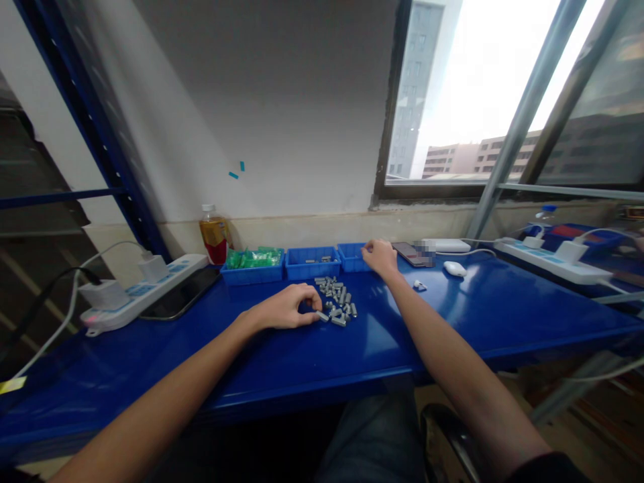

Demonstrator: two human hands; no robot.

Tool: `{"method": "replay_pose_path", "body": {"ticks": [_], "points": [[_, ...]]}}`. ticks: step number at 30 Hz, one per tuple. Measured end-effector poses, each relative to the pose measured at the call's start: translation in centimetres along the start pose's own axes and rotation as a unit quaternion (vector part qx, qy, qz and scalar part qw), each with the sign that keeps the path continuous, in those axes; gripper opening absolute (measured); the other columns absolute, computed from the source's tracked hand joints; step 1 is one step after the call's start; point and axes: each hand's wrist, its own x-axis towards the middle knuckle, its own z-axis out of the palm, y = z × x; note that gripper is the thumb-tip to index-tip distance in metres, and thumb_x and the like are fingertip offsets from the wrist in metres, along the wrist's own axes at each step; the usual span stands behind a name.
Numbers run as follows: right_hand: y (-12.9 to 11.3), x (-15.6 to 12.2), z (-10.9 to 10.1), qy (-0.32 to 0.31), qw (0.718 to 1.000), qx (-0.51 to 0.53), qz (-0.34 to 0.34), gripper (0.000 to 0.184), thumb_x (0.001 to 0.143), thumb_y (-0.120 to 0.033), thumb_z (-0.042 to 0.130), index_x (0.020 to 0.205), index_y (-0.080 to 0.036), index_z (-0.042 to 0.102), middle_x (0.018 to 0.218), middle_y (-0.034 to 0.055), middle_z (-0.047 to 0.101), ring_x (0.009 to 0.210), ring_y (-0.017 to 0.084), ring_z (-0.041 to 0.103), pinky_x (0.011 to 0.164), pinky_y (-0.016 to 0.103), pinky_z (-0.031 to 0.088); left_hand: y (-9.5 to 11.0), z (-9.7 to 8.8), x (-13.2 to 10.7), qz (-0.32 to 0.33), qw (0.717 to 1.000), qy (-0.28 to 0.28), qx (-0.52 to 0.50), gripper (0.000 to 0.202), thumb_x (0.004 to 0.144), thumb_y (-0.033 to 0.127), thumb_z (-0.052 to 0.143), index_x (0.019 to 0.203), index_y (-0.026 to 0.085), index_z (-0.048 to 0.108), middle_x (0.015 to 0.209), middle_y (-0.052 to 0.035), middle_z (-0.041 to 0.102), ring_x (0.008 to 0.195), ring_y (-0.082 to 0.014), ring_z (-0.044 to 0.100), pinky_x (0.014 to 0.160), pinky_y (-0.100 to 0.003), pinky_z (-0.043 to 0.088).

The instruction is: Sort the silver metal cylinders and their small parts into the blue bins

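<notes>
Metal pieces point(343, 295): a loose heap of small, short grey pieces, elongated, with a dull silvery sheen; lying at mixed angles on the blue tabletop point(302, 362), in front of the middle bin. Count not possible: pieces overlap, and fine detail is too small to read.

Left hand point(289, 307): at the near left edge of the heap, thumb and fingers curved toward each other with a gap behind the tips. One grey piece lies at the thumb tip; whether it is pinched or only touched cannot be told.

Right hand point(382, 257): at the right end of the right bin point(351, 263), fingers curled. Fingertips partly turned from view; whether they grasp anything cannot be told. Hand covers part of this bin, and its contents cannot be made out.

Middle bin point(312, 271): blue, a few grey pieces inside, mostly hidden by the front wall.

Left bin point(254, 274): blue, filled with green, shiny contents of unclear kind.

Bottle point(214, 236): white cap, red and amber body, behind the left bin; lower part hidden.

Right-hand phone point(406, 252): dark, beyond the right hand, partly pixelated.

White case point(455, 269): small, rounded, lying right of the right forearm.

Both forearms: cut off at the lower frame edge.
</notes>
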Motion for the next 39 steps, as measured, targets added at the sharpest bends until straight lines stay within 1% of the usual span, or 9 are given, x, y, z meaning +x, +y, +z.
{"method": "replay_pose_path", "body": {"ticks": [3, 6, 9, 12, 17, 24, 29, 35, 39], "points": [[-0.1, 0.0, 0.0, 0.011, 1.000, 0.011, -0.004, 0.021, 0.082, -0.032, 0.053, 0.093, -0.021, 0.067, 0.101, 0.0078, 0.064, 0.099, 0.024, 0.054, 0.080, 0.034, 0.041, -0.4, -0.2, 0.1, -0.013, 1.000, 0.025, 0.003, 0.015, 0.079, 0.030, 0.059, 0.084, 0.016, 0.063, 0.084, -0.0044, 0.064, 0.077, -0.0162, 0.056, 0.073, -0.027, 0.044], [-1.1, -0.4, 0.0, 0.025, 0.998, 0.038, -0.042, 0.019, 0.084, -0.030, 0.052, 0.089, -0.019, 0.066, 0.094, 0.0075, 0.065, 0.093, 0.022, 0.055, 0.078, 0.032, 0.040, -1.4, -0.6, 0.0, -0.047, 0.995, 0.083, 0.005, 0.018, 0.080, 0.033, 0.057, 0.084, 0.015, 0.063, 0.082, -0.0042, 0.064, 0.073, -0.0154, 0.056, 0.069, -0.027, 0.044], [-3.4, -1.7, 0.0, 0.038, 0.985, 0.092, -0.138, 0.018, 0.086, -0.028, 0.050, 0.082, -0.017, 0.064, 0.084, 0.0064, 0.065, 0.085, 0.019, 0.056, 0.077, 0.029, 0.038, -2.6, -1.1, -0.1, -0.095, 0.985, 0.145, 0.018, 0.023, 0.082, 0.036, 0.054, 0.084, 0.015, 0.063, 0.077, -0.0037, 0.064, 0.069, -0.0152, 0.056, 0.065, -0.026, 0.042], [-6.4, -4.1, 0.0, 0.039, 0.953, 0.150, -0.261, 0.015, 0.086, -0.028, 0.052, 0.084, -0.017, 0.063, 0.080, 0.0041, 0.064, 0.082, 0.018, 0.055, 0.077, 0.029, 0.037, -3.4, -1.6, -0.3, -0.139, 0.971, 0.192, 0.027, 0.027, 0.082, 0.038, 0.052, 0.084, 0.014, 0.064, 0.074, -0.0037, 0.064, 0.066, -0.0154, 0.055, 0.063, -0.027, 0.042], [-9.8, -7.8, 0.6, 0.008, 0.906, 0.149, -0.395, 0.019, 0.083, -0.030, 0.059, 0.097, -0.017, 0.060, 0.091, 0.0051, 0.063, 0.088, 0.019, 0.053, 0.078, 0.031, 0.035, -3.8, -2.0, -0.2, -0.187, 0.945, 0.270, 0.005, 0.034, 0.081, 0.043, 0.049, 0.083, 0.013, 0.064, 0.077, -0.0051, 0.065, 0.071, -0.0181, 0.058, 0.066, -0.029, 0.043], [-9.8, -8.1, 1.3, 0.022, 0.917, 0.104, -0.385, 0.019, 0.083, -0.028, 0.059, 0.098, -0.017, 0.057, 0.094, 0.0067, 0.061, 0.088, 0.020, 0.052, 0.075, 0.031, 0.035, -4.0, -1.6, 0.1, -0.191, 0.945, 0.263, -0.046, 0.036, 0.080, 0.046, 0.048, 0.081, 0.013, 0.063, 0.076, -0.0041, 0.064, 0.072, -0.0178, 0.056, 0.069, -0.029, 0.042], [-9.9, -8.2, 1.2, 0.035, 0.917, 0.104, -0.384, 0.014, 0.089, -0.029, 0.052, 0.094, -0.017, 0.058, 0.091, 0.0070, 0.061, 0.088, 0.020, 0.053, 0.076, 0.031, 0.036, -3.2, -1.8, -0.1, -0.180, 0.950, 0.255, 0.002, 0.035, 0.085, 0.044, 0.043, 0.077, 0.015, 0.060, 0.069, -0.0012, 0.059, 0.066, -0.0159, 0.053, 0.064, -0.027, 0.040], [-10.1, -8.3, 1.3, 0.036, 0.921, 0.125, -0.366, 0.018, 0.092, -0.027, 0.045, 0.086, -0.016, 0.059, 0.087, 0.0070, 0.062, 0.086, 0.019, 0.054, 0.077, 0.030, 0.037, -2.9, -1.5, -0.3, -0.101, 0.961, 0.251, 0.059, 0.030, 0.088, 0.036, 0.046, 0.108, 0.015, 0.054, 0.084, -0.0044, 0.062, 0.074, -0.0169, 0.058, 0.067, -0.028, 0.044], [-10.0, -8.1, 1.3, 0.035, 0.921, 0.142, -0.361, 0.020, 0.092, -0.024, 0.044, 0.081, -0.017, 0.057, 0.083, 0.0067, 0.062, 0.083, 0.018, 0.054, 0.075, 0.029, 0.038, -3.4, -1.2, -0.4, -0.062, 0.964, 0.242, 0.090, 0.029, 0.084, 0.033, 0.053, 0.109, 0.016, 0.054, 0.090, -0.0058, 0.062, 0.077, -0.0174, 0.058, 0.070, -0.030, 0.046]]}}
